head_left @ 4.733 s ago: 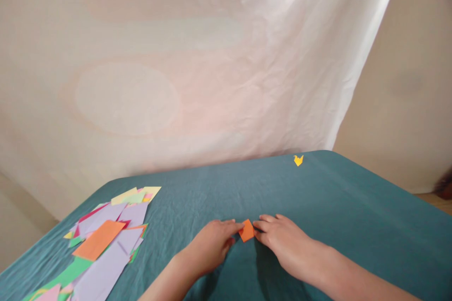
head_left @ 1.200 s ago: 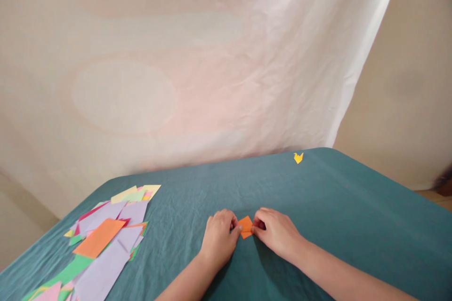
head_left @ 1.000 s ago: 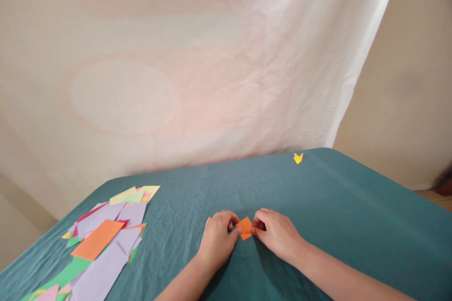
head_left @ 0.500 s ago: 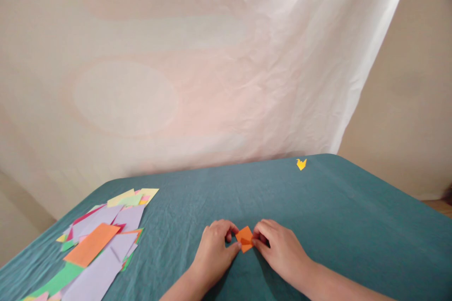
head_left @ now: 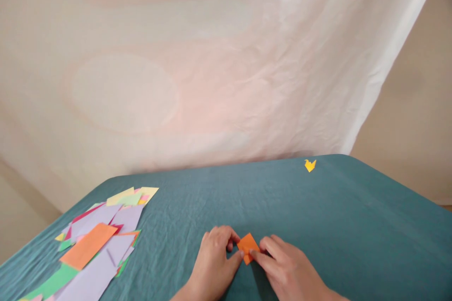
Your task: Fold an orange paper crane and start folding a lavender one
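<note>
Apparently light and flimsy, the small folded orange paper [head_left: 247, 246] is pinched at its side corners by left hand [head_left: 214, 264] and right hand [head_left: 286, 271].

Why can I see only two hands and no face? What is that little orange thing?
The camera sits on the person's head and looks down, so it shows only their own bare hands; there is no machine. The left hand and the right hand pinch a small folded orange paper between their fingertips, down by the teal cloth. A pile of coloured sheets lies to the left. A tiny yellow folded piece sits near the far edge, and a white sheet hangs behind.
</note>
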### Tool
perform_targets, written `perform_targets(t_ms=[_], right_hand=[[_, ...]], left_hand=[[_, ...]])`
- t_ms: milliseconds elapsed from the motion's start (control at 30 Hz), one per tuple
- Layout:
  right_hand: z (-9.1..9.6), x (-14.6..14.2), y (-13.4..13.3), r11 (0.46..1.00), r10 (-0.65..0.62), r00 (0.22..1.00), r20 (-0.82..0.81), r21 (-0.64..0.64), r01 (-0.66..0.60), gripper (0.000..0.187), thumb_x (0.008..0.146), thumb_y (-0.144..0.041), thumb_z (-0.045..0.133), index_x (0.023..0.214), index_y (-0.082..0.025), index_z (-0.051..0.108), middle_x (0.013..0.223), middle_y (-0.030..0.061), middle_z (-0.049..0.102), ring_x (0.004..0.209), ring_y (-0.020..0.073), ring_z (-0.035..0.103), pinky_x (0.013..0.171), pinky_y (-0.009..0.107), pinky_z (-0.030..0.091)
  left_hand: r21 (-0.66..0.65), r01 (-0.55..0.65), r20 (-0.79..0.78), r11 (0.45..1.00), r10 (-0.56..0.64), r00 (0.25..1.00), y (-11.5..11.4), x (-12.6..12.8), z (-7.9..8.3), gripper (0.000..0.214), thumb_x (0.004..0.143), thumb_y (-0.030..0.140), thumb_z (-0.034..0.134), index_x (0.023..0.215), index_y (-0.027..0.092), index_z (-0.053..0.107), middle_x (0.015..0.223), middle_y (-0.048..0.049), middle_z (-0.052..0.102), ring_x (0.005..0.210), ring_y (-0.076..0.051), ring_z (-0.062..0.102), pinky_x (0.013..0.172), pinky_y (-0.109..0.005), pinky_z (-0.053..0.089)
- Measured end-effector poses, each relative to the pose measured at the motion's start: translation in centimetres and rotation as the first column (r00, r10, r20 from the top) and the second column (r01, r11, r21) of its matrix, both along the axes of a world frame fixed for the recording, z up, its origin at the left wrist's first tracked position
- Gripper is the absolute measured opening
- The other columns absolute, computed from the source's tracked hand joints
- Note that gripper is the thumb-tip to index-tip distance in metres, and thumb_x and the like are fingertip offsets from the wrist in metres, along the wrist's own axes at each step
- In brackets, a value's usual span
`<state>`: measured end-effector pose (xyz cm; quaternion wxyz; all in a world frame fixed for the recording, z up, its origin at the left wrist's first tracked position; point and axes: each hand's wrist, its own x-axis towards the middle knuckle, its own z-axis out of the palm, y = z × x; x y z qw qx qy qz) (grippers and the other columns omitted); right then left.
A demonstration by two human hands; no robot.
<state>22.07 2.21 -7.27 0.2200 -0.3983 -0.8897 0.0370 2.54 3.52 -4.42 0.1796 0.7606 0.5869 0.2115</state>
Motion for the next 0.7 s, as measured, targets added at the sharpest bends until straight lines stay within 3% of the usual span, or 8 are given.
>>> perform_targets(t_ms=[133, 233, 267, 333, 367, 433, 533, 700], right_hand=[[-0.4, 0.1, 0.5, 0.999, 0.017, 0.999, 0.042, 0.027, -0.018, 0.021, 0.083, -0.009, 0.054, 0.1, -0.018, 0.064, 0.085, 0.0052, 0.059, 0.076, 0.0192, 0.055, 0.063, 0.027, 0.045], [-0.8, 0.2, 0.8, 0.998, 0.021, 0.999, 0.048, 0.059, -0.023, 0.024, 0.083, -0.01, 0.055, 0.104, -0.019, 0.064, 0.084, 0.005, 0.059, 0.075, 0.0192, 0.056, 0.061, 0.027, 0.045], [-0.9, 0.2, 0.8, 0.997, 0.023, 0.999, 0.047, 0.069, -0.026, 0.024, 0.083, -0.01, 0.055, 0.104, -0.019, 0.064, 0.084, 0.0048, 0.059, 0.075, 0.0192, 0.056, 0.061, 0.027, 0.045], [-0.9, 0.1, 0.9, 0.997, 0.022, 0.999, 0.049, 0.071, -0.026, 0.023, 0.083, -0.009, 0.054, 0.101, -0.019, 0.064, 0.082, 0.0043, 0.059, 0.074, 0.0189, 0.056, 0.06, 0.027, 0.044], [-0.9, 0.1, 1.0, 0.997, 0.024, 0.998, 0.055, 0.065, -0.028, 0.021, 0.082, -0.008, 0.054, 0.097, -0.019, 0.064, 0.082, 0.0041, 0.059, 0.074, 0.0188, 0.056, 0.06, 0.027, 0.044], [-0.7, 0.0, 1.0, 0.998, 0.023, 0.997, 0.069, 0.059, -0.027, 0.019, 0.081, -0.007, 0.054, 0.092, -0.019, 0.064, 0.082, 0.0038, 0.059, 0.072, 0.0186, 0.056, 0.059, 0.027, 0.043], [-0.6, 0.1, 1.0, 0.995, 0.023, 0.996, 0.088, 0.094, -0.031, 0.019, 0.081, -0.009, 0.054, 0.095, -0.019, 0.063, 0.081, 0.0037, 0.059, 0.071, 0.0187, 0.056, 0.057, 0.027, 0.043], [-0.7, 0.2, 1.0, 0.987, 0.037, 0.993, 0.115, 0.149, -0.054, 0.021, 0.083, -0.012, 0.055, 0.102, -0.019, 0.062, 0.081, 0.0039, 0.059, 0.071, 0.0194, 0.056, 0.057, 0.027, 0.043]], left_hand=[[0.014, 0.031, -0.053, 0.999, -0.03, 0.998, 0.2, -0.2, 0.3, 0.009, 0.077, 0.018, 0.056, 0.084, 0.019, 0.061, 0.079, -0.0006, 0.061, 0.077, -0.018, 0.056, 0.073, -0.031, 0.04], [0.151, 0.15, -0.167, 0.977, -0.124, 0.978, -0.1, -1.0, -0.2, 0.022, 0.084, 0.017, 0.049, 0.103, 0.019, 0.059, 0.103, -0.0064, 0.063, 0.093, -0.022, 0.057, 0.081, -0.034, 0.043], [0.209, 0.251, -0.231, 0.945, -0.202, 0.952, -0.2, -1.4, -0.7, 0.029, 0.087, 0.016, 0.046, 0.113, 0.02, 0.057, 0.113, -0.0075, 0.062, 0.102, -0.023, 0.056, 0.087, -0.036, 0.042], [0.321, 0.474, -0.364, 0.82, -0.355, 0.861, -0.3, -2.2, -2.1, 0.033, 0.09, 0.015, 0.042, 0.119, 0.022, 0.055, 0.119, -0.0052, 0.063, 0.109, -0.022, 0.055, 0.091, -0.035, 0.042], [0.354, 0.553, -0.432, 0.754, -0.393, 0.812, -0.4, -2.6, -2.8, 0.035, 0.091, 0.014, 0.039, 0.123, 0.022, 0.052, 0.12, -0.0036, 0.063, 0.112, -0.02, 0.055, 0.092, -0.032, 0.042], [0.39, 0.604, -0.533, 0.695, -0.365, 0.763, -0.4, -3.3, -4.0, 0.041, 0.092, 0.008, 0.035, 0.129, 0.019, 0.048, 0.125, -0.0021, 0.062, 0.116, -0.017, 0.053, 0.094, -0.029, 0.042], [0.358, 0.63, -0.602, 0.689, -0.346, 0.72, -0.3, -3.7, -4.8, 0.041, 0.092, 0.012, 0.039, 0.133, 0.018, 0.046, 0.129, -0.0012, 0.059, 0.119, -0.018, 0.053, 0.096, -0.029, 0.042], [0.374, 0.584, -0.542, 0.72, -0.342, 0.768, -0.2, -3.6, -4.4, 0.034, 0.094, 0.026, 0.041, 0.127, 0.022, 0.051, 0.122, -0.0011, 0.063, 0.113, -0.017, 0.057, 0.097, -0.029, 0.042]])
